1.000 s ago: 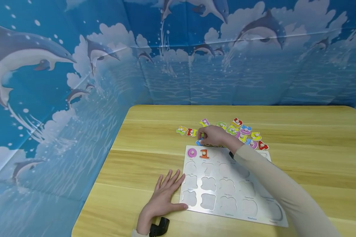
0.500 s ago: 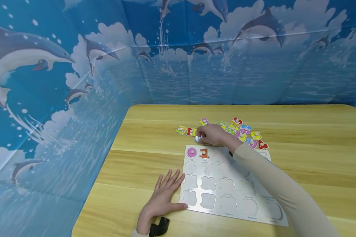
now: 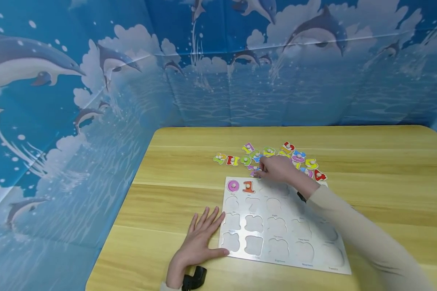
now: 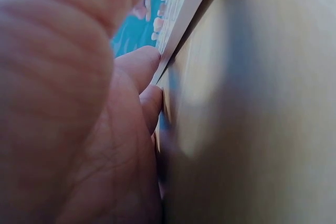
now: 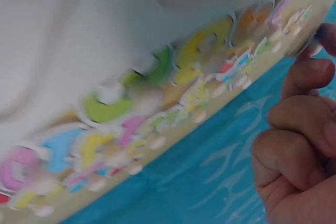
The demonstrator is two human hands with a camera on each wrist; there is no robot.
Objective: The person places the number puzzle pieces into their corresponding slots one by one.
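A white number puzzle board [image 3: 242, 222] lies on the table, with a purple 0 [image 3: 233, 186] and an orange 1 [image 3: 248, 186] in its top-left recesses. My left hand [image 3: 200, 242] is spread flat beside it, fingertips and thumb against its left edge. My right hand [image 3: 278, 167] is over the far edge of the board, thumb and index finger together next to a purple-and-blue piece [image 3: 254, 169]. In the right wrist view a dark, edge-on puzzle piece [image 5: 304, 45] shows at its fingertips, the other fingers curled; its number is hidden.
Loose knobbed number pieces are heaped beyond the board, among them a green-and-yellow piece [image 3: 219, 158], a red-and-yellow 11 [image 3: 232, 161], a yellow 5 [image 3: 311, 163] and a red 4 [image 3: 320, 175]. A dolphin-print curtain [image 3: 204, 101] hangs behind the table.
My right hand has picked up the blue piece from the pile's near left and moved right and slightly toward the board, uncovering pieces there. My left hand stays in place.
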